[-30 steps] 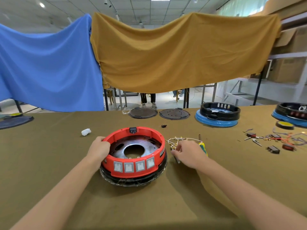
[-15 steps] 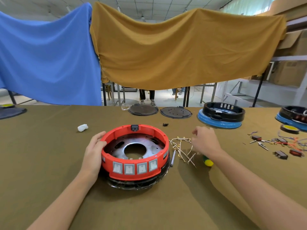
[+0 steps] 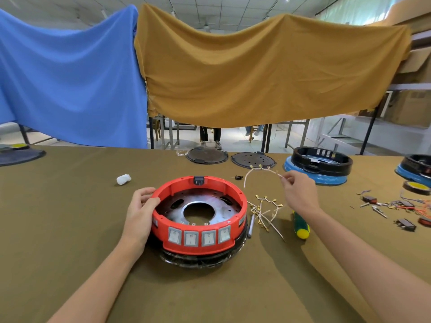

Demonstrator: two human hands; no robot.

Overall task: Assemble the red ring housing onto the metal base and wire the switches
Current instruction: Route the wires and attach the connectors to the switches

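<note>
Gripping the left rim of the red ring (image 3: 199,245), left hand (image 3: 140,213), thumb hooked over the top edge, fingers wrapped around the outer wall. Sitting near the middle of the surface (image 3: 58,229), red ring, seated on the metal base (image 3: 198,206) with a round hole at its centre, all on a black bottom part (image 3: 200,261) wrapped in clear film. Facing the viewer on the ring's front, four white switches (image 3: 199,237) in a row; mounted at the far rim, a small black socket (image 3: 198,180). Pinching one end of a wire (image 3: 258,170) between thumb and fingertips, right hand (image 3: 300,194), raised above the surface to the right of the ring, the wire arching up and left, then drooping free. Lying just right of the ring, a loose pile of wires (image 3: 265,212) with brass terminals, beside a screwdriver (image 3: 300,226) with a green and yellow handle, partly hidden under the right wrist. Farther back: a white scrap (image 3: 123,179), two dark round plates (image 3: 207,156), and a black ring on a blue base (image 3: 319,165). Scattered at the far right, small parts (image 3: 391,206) and red wires. Hanging behind, a blue cloth (image 3: 70,78) and a mustard cloth (image 3: 256,71).
</note>
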